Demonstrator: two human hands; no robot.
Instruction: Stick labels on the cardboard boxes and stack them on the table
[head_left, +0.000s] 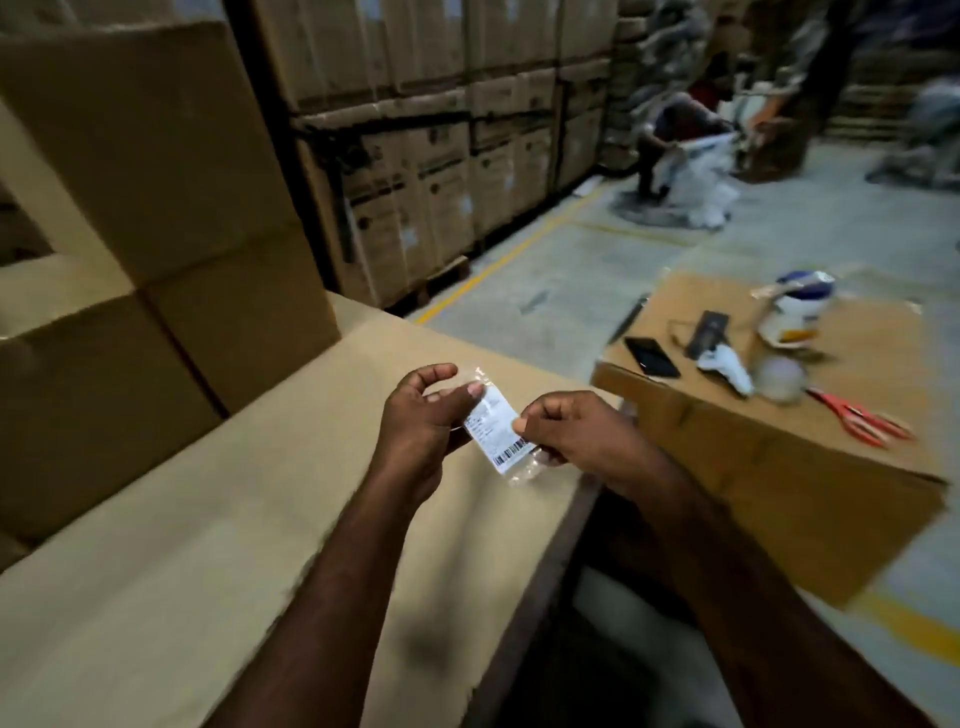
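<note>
A small white label (497, 431) with a barcode, backed by clear tape or film, is stretched between my two hands above the table (218, 545). My left hand (423, 423) pinches its upper left end between thumb and fingers. My right hand (571, 434) pinches its lower right end. Plain cardboard boxes (156, 197) are stacked on the table at the left, one on top of others. The label touches no box.
A large cardboard box (779, 467) to the right carries a black phone (652, 356), red scissors (862, 421), a tape roll (779, 378) and a white-blue container (795, 306). Tall stacks of cartons (441, 156) line the back. A person (675, 140) crouches on the floor beyond.
</note>
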